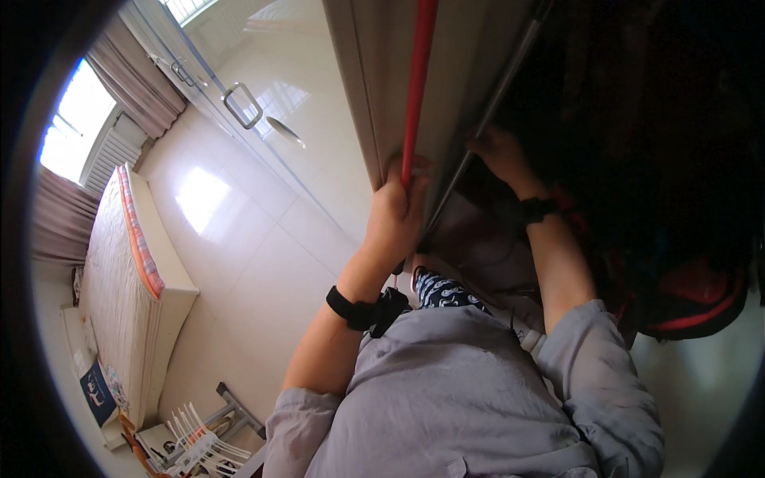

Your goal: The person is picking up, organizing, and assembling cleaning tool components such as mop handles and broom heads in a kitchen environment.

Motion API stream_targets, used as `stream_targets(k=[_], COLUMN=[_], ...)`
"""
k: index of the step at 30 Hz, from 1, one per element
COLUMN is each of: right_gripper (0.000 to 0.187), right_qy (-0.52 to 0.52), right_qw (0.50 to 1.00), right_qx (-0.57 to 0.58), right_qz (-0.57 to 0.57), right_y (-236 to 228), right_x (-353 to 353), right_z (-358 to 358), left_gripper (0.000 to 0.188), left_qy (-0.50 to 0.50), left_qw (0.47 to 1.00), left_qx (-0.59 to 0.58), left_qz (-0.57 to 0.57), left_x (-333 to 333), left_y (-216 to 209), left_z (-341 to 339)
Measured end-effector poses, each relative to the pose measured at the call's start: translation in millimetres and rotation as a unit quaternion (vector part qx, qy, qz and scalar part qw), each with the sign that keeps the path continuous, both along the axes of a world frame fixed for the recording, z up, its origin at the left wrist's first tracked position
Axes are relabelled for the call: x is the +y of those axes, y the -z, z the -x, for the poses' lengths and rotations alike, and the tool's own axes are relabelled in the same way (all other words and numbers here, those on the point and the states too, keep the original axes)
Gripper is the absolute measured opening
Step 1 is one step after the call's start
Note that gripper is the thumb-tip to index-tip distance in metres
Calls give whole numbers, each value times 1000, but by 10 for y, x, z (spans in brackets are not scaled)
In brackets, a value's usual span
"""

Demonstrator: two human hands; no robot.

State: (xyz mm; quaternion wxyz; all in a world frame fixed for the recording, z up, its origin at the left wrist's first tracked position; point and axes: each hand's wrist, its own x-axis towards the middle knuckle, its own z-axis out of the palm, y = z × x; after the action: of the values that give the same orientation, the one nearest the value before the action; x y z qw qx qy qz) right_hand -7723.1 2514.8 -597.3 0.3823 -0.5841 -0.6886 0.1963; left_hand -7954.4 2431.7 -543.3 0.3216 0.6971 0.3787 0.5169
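A long red pole (417, 88) comes down from the top edge, and my left hand (393, 203) is wrapped round its lower end. That hand is beside the edge of a pale cabinet panel (362, 88). Further right, a thin grey metal rod (508, 72) slants down from the upper right. My right hand (504, 158) reaches into the shade with its fingertips at this rod. Whether those fingers close round the rod is too dark to make out. Both wrists wear black bands.
Glossy white cabinet doors with a metal handle (242, 106) stand at upper left. A bed with a pale mattress (119, 263) is at far left, below a curtained window. White hangers (199, 442) lie at lower left. A dark bag with red trim (697, 299) is at right.
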Motion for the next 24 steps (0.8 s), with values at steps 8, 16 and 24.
stream_targets(k=[8, 16, 24], right_gripper=[34, 34, 30], right_qy=[47, 48, 43], right_qw=[994, 995, 998], right_qx=[-96, -89, -54], right_qz=[-15, -26, -9], right_y=[89, -44, 40], right_x=[71, 130, 73], right_z=[72, 71, 141], left_gripper=[16, 16, 16], left_qy=[-9, -5, 5], left_qw=[999, 1000, 997], left_qx=[-1, -5, 9], left_qz=[48, -16, 73], left_x=[-27, 178, 144], left_y=[19, -73, -179], left_z=[-31, -104, -279])
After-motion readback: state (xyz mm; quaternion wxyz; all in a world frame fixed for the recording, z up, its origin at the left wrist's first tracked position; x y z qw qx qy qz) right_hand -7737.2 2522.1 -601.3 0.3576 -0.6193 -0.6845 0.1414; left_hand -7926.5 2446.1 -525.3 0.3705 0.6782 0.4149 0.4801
